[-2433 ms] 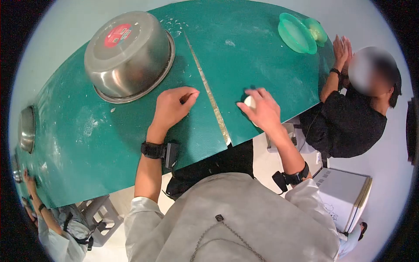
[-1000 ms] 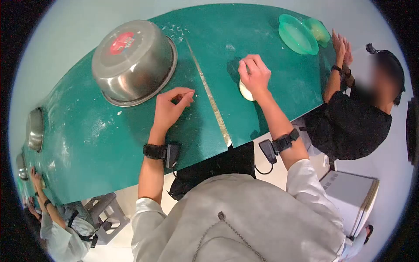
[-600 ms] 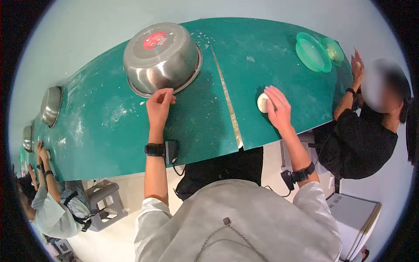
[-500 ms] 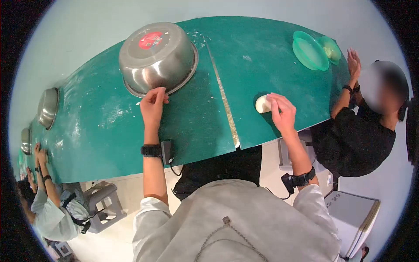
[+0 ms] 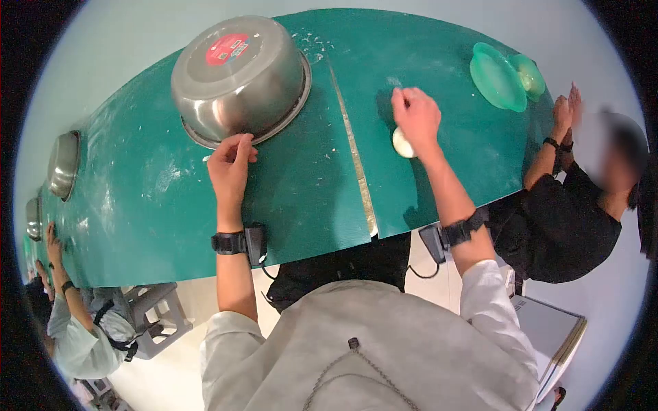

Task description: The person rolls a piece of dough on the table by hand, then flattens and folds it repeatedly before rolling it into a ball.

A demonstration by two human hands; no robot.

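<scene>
An upside-down steel bowl (image 5: pixel 236 89) with a red round label rests on the green table (image 5: pixel 295 205). My left hand (image 5: pixel 232 168) is at its near rim, thumb and fingers pinched together; what they hold, if anything, is hidden. A small white bit (image 5: pixel 206 158) shows beside that hand. Over the far side of a smooth, pale ball of dough (image 5: pixel 404 144), my right hand (image 5: pixel 418 116) is curled closed. Its wrist partly covers the dough, and I cannot see what the fingers contain.
A green plastic bowl (image 5: pixel 497 77) stands at the far right beside a tied green bag (image 5: pixel 528 77). One person (image 5: pixel 569 219) sits at the right; another (image 5: pixel 89 335) is at the left, near more steel bowls (image 5: pixel 64 164). A flour-dusted seam (image 5: pixel 355 154) crosses the table.
My right hand has left its touch on the dough's right side and moved up and away from me, its fingers curling in. My left hand stays at the bowl rim. The view has shifted slightly.
</scene>
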